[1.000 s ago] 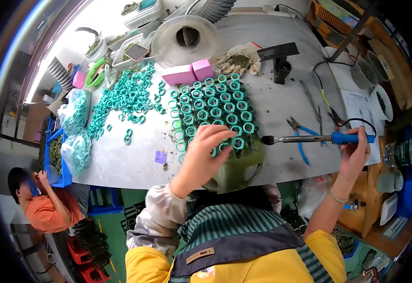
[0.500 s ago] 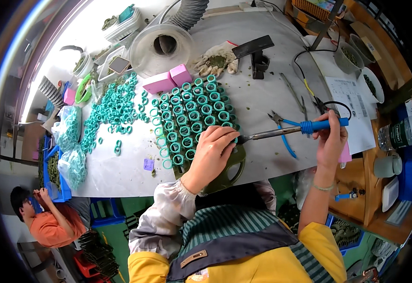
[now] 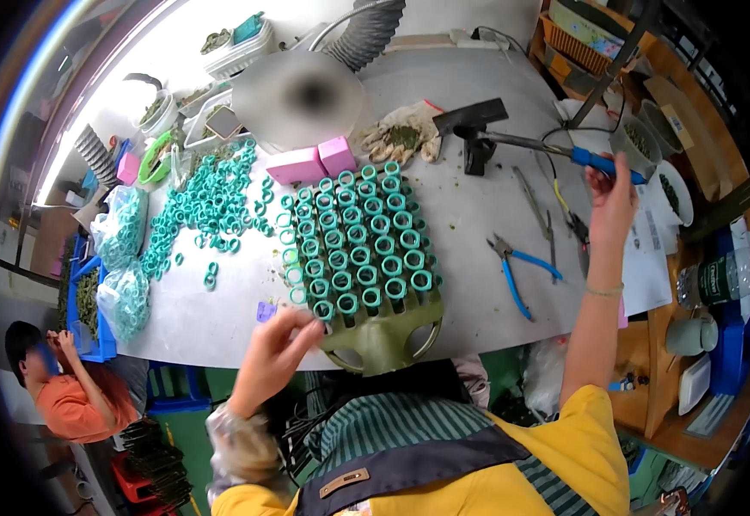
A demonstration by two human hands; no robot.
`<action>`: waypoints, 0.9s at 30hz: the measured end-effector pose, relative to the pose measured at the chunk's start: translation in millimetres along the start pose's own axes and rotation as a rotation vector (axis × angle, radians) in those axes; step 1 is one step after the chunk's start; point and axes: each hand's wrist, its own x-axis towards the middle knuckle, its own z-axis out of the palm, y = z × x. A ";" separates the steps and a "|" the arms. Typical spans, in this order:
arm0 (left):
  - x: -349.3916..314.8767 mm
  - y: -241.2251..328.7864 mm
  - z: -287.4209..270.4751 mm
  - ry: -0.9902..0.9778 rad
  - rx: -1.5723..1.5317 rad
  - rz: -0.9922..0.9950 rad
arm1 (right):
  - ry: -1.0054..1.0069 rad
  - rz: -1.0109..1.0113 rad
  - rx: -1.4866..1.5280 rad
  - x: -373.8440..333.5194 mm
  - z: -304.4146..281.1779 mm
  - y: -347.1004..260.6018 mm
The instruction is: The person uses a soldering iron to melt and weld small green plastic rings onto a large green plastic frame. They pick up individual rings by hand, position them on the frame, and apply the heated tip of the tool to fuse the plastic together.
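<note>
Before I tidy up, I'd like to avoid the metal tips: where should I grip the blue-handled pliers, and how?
The blue-handled pliers are probably best gripped around both handles, coming from the near right side of the table. They lie flat, metal head pointing away to the left, handles spread nearer and rightward, so both could be squeezed together.

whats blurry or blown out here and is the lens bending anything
Head view: the funnel is smeared into a grey blur, while the rings in the tray look fairly crisp; head view: white glare washes out the upper left; head view: fisheye distortion bows the near edge of the table, and the picture's corners are black.
</note>
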 end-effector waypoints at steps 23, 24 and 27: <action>-35.5 -67.6 45.5 0.150 -1.257 -0.456 | -0.248 0.706 -0.065 97.3 39.0 59.7; -41.7 -72.4 34.5 0.149 -1.224 -0.441 | -0.192 0.648 -0.044 83.1 41.0 54.6; -54.1 -67.3 3.7 0.210 -1.040 -0.417 | -0.150 0.538 -0.025 33.4 60.8 20.4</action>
